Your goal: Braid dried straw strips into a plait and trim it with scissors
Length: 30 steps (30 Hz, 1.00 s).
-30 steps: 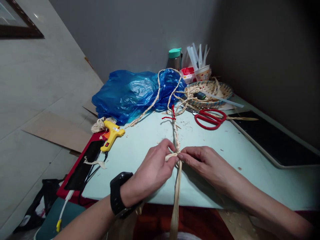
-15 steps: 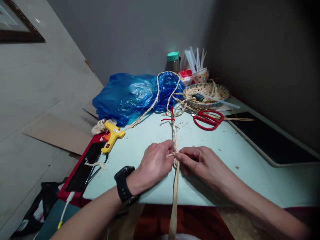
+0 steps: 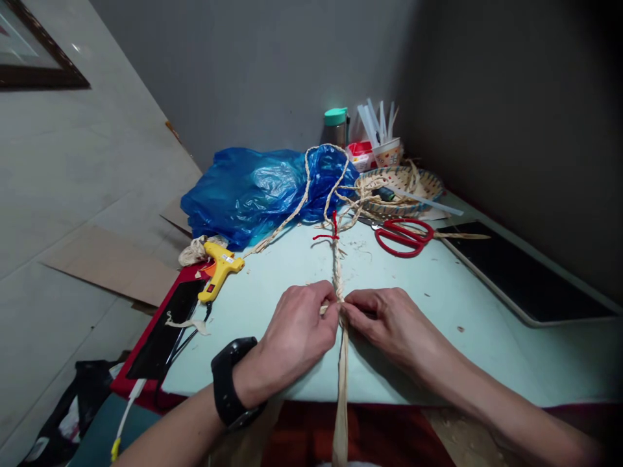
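Observation:
A pale plaited straw braid [image 3: 337,269] runs down the middle of the table, with a red tie [image 3: 334,235] around its far part. At its near end my left hand [image 3: 304,324], with a black watch on the wrist, pinches the strands. Opposite it, my right hand [image 3: 389,318] grips the braid between thumb and forefinger, close to the left fingertips. One long flat strand [image 3: 342,389] hangs from between the hands over the table's front edge. The exact crossing of the strands is hidden by my fingers.
Red-handled scissors [image 3: 403,237] lie beyond my right hand, with a dark tablet [image 3: 530,272] to their right. A yellow glue gun [image 3: 219,269] lies at left. Behind are a blue plastic bag [image 3: 253,194], a woven basket [image 3: 428,183], a bottle [image 3: 335,128] and a cup of glue sticks [image 3: 388,154].
My left fingers have closed in around the strands at the braid's end, and the small loop beside them is now mostly covered. My right hand stays at the braid. The view has shifted slightly.

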{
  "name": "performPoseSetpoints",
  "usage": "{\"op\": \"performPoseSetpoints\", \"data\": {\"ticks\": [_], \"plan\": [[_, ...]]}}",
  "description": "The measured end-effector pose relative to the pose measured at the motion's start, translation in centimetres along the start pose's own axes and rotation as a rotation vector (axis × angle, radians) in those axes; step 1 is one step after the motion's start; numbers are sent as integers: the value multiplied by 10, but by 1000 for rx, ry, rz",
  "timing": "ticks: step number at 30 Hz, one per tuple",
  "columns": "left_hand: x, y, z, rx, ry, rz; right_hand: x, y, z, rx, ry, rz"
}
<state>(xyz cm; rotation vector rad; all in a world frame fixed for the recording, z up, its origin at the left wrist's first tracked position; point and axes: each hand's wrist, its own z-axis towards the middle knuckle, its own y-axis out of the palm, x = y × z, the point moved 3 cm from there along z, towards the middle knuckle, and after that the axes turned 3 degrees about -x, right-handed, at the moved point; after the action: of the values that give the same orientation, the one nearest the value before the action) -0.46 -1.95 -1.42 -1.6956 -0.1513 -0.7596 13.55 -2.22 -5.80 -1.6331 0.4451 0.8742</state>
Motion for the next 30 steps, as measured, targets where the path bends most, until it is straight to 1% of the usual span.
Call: {"op": "performPoseSetpoints", "data": {"ticks": [3,6,7,9,11,13,16,19,21,22,24,25,26,27,28,29,30], "plan": [[6,12,-13,67,0,32,0,-1,-2,3,-7,43],[13,31,-33,115,80,131,1,-1,-4,-6,10,112],[15,38,-38,130,124,195,1,-1,-4,-10,20,141],[21,48,-47,218,225,388,3,-1,-5,-12,30,203],[27,56,-51,288,305,581,4,0,-5,-26,22,262],[32,61,-51,338,350,735,5,0,-5,-53,8,302],[39,66,-49,362,375,872,5,0,-7,-100,0,335],[39,65,-49,320,377,896,6,-2,-8,-97,-17,296],[35,57,-49,248,341,815,7,-3,-8,-84,-37,254],[32,51,-49,193,312,728,8,-3,-8,-79,-43,244],[22,36,-45,21,193,436,8,-3,-8,-86,-50,256],[18,28,-42,-40,169,265,8,-3,-9,-96,-56,278],[13,20,-37,-21,121,119,8,-3,-9,-108,-65,307],[8,12,-32,34,64,-9,7,-3,-9,-119,-75,345],[3,7,-26,61,19,-157,6,-4,-10,-132,-89,387],[-2,6,-19,54,-24,-334,5,-4,-10,-146,-106,435],[-7,8,-12,-6,-57,-532,4,-4,-11,-160,-126,490]]}}
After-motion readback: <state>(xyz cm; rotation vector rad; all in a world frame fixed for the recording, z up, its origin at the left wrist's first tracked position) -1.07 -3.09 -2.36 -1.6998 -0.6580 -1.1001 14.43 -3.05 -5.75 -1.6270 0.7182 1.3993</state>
